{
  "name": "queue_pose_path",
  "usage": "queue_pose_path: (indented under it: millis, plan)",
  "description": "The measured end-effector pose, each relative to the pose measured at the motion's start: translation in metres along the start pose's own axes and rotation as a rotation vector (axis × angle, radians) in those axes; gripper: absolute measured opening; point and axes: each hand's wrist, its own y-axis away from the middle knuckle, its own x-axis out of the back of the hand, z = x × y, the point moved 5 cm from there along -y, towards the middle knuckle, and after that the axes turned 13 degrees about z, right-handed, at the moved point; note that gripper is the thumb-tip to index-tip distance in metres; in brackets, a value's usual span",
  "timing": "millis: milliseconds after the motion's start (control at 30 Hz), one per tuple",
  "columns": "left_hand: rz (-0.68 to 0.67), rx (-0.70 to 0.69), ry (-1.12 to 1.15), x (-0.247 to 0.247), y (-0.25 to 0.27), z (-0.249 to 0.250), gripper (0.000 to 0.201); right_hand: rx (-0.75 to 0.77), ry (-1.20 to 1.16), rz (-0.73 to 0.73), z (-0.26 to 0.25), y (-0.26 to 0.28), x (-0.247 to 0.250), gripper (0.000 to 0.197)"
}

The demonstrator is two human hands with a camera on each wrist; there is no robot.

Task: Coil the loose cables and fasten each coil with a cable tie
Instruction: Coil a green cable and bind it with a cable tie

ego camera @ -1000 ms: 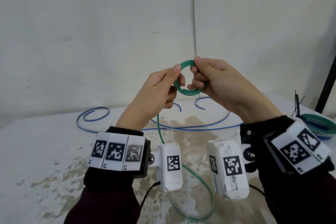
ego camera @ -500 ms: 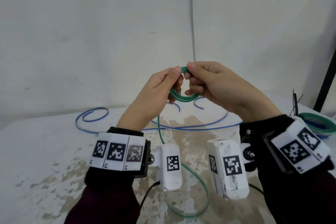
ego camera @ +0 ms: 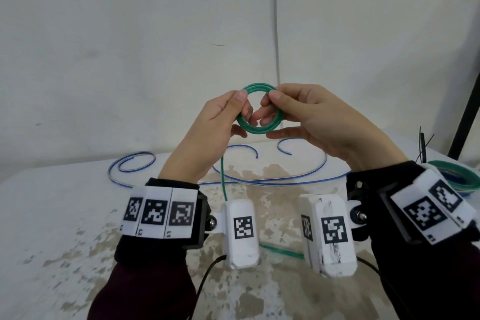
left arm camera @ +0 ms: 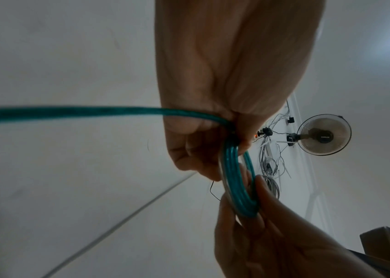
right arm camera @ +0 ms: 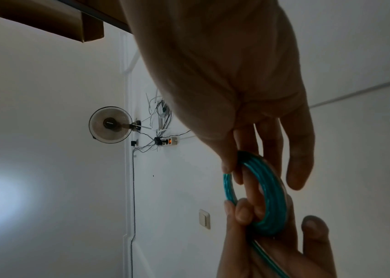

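Observation:
A small coil of green cable [ego camera: 255,129] is held up in the air between both hands, above the table. My left hand [ego camera: 223,117] pinches the coil's left side between thumb and fingers. My right hand [ego camera: 291,109] pinches its right side, with fingers through the ring. The coil shows several turns in the left wrist view [left arm camera: 237,180] and the right wrist view [right arm camera: 272,197]. The green cable's loose tail [ego camera: 222,179] hangs from the coil down to the table and runs behind the wrist cameras. Loose blue cables [ego camera: 259,179] lie on the table behind.
A finished green coil [ego camera: 459,176] lies on something blue at the right table edge, with black cable ties [ego camera: 422,148] standing behind it. A blue cable curl [ego camera: 132,163] lies at the back left. The worn white table [ego camera: 65,228] meets a white wall. A black post [ego camera: 467,101] stands at right.
The hands have rolled the coil round, so it now faces me as an open ring. The loop of loose green tail on the table has shortened and drawn in.

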Motion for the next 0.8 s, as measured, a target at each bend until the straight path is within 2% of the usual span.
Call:
queue_pose_path:
  millis: [167,333,467,600,667,800]
  plan:
    - [-0.043,-0.047,-0.169,0.003,0.000,0.001,0.038,-0.018,0.074,-0.065,0.001,0.003,0.002,0.023]
    - [-0.152,-0.075,-0.307,-0.002,0.005,0.013,0.037,-0.027,0.049,-0.100,-0.001,0.004,-0.004,0.034]
    - [-0.114,-0.048,-0.246,-0.006,0.006,0.014,0.036,0.012,0.052,-0.097,0.000,0.002,-0.007,0.032]
    - [-0.038,0.082,-0.075,-0.010,0.004,0.003,0.038,0.054,0.014,0.000,-0.001,-0.001,-0.007,0.032]
    - [-0.043,0.122,0.020,-0.011,0.004,0.000,0.039,0.054,-0.023,0.058,-0.002,-0.003,-0.005,0.033]
    - [-0.065,0.067,0.079,-0.013,0.003,-0.001,0.037,0.035,-0.103,0.109,-0.001,-0.006,-0.001,0.033]
